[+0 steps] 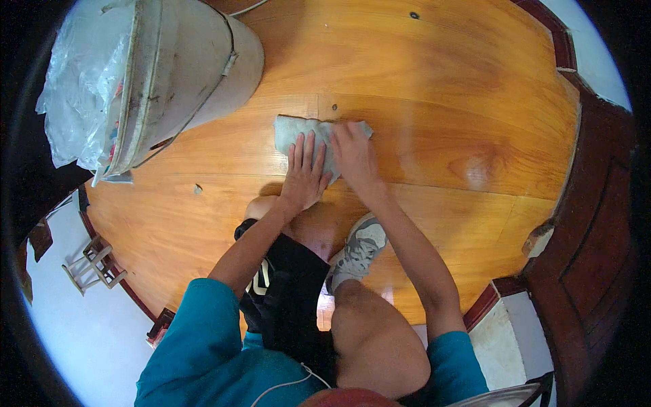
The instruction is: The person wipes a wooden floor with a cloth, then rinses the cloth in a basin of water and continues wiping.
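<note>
A pale grey-green cloth (297,131) lies folded on the varnished wooden floor (457,127) in front of me. My left hand (304,175) rests flat on its near left part, with the fingers stretched forward and slightly apart. On the right side of the cloth, my right hand (355,155) has its fingers bent down over the fabric. That hand is slightly blurred, and its fingertips are partly hidden. Both hands cover much of the cloth's middle.
A dirty white plastic bucket (198,66) with a wire handle holds clear plastic wrapping (84,96) at upper left. A small scrap (198,189) lies on the floor. Left is a wooden stool (96,264); right, a dark wooden door (585,229) and a stone-like chunk (538,240).
</note>
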`<state>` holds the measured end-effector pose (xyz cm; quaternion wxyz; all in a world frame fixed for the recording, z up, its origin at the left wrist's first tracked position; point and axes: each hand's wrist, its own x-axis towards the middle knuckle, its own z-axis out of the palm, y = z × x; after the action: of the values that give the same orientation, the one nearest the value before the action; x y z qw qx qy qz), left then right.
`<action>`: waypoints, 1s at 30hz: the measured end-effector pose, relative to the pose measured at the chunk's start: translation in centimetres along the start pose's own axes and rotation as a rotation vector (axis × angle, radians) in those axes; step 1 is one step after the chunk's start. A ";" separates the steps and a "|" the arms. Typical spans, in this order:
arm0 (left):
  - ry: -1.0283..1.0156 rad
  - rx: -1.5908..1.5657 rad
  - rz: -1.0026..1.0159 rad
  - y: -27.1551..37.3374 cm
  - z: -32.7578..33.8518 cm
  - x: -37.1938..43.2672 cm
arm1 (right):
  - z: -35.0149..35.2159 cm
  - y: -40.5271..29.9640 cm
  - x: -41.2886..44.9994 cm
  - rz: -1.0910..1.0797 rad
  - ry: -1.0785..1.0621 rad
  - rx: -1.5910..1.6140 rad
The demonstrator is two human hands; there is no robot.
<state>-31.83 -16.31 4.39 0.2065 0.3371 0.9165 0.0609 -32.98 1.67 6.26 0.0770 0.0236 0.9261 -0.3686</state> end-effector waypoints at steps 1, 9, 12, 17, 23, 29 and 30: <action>0.021 -0.018 -0.006 -0.2 -0.2 0.2 | -1.5 -0.6 2.0 0.156 0.014 0.097; 0.113 -0.058 0.009 0.1 0.9 0.6 | 2.4 3.5 6.9 0.173 0.096 -0.110; 0.121 -0.073 0.024 0.0 -0.1 1.0 | 1.3 3.7 7.4 0.150 0.069 -0.142; 0.130 -0.123 0.019 -0.8 -1.6 0.3 | -4.2 -2.3 7.2 0.028 0.126 0.294; 0.080 -0.250 0.002 -1.6 -2.3 0.3 | -14.6 -14.9 6.1 -0.281 0.178 0.485; -0.077 -0.279 0.012 -2.6 -3.8 1.4 | -16.7 -23.6 10.1 -0.568 0.250 0.372; -0.092 -0.275 0.024 -2.8 -3.9 1.7 | -16.5 -24.4 10.8 -0.599 0.276 0.446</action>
<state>-36.28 -17.24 6.66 0.2920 0.3188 0.8851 0.1725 -48.19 -4.93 32.95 -0.1661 -0.1823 0.7908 -0.5602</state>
